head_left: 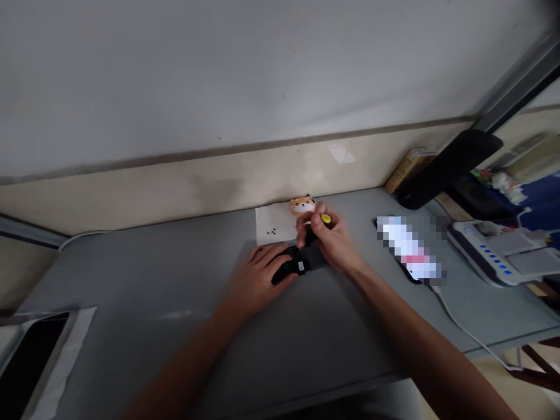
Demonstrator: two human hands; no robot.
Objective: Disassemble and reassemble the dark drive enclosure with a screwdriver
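Observation:
My left hand (258, 277) rests on the table, its thumb and fingers around a small black device (286, 269) with a white label, and holds it down. A flat dark part (315, 256) extends from the device towards my right hand. My right hand (328, 236) grips a small screwdriver with a round yellow cap (326, 219), upright over the device; its tip is hidden behind my fingers. Just behind lies a white sheet (265, 217) with several tiny black screws (272, 231) on it. An orange-and-white dog-faced item (303, 205) sits at the sheet's far edge.
To the right are a lit phone (409, 251) on a white cable (455, 312), a white power strip (485, 256) with plugs, and a black cylinder (450, 166) leaning by a box (406, 169). A dark-screened device (35, 361) is at the near left. A wall bounds the table's back.

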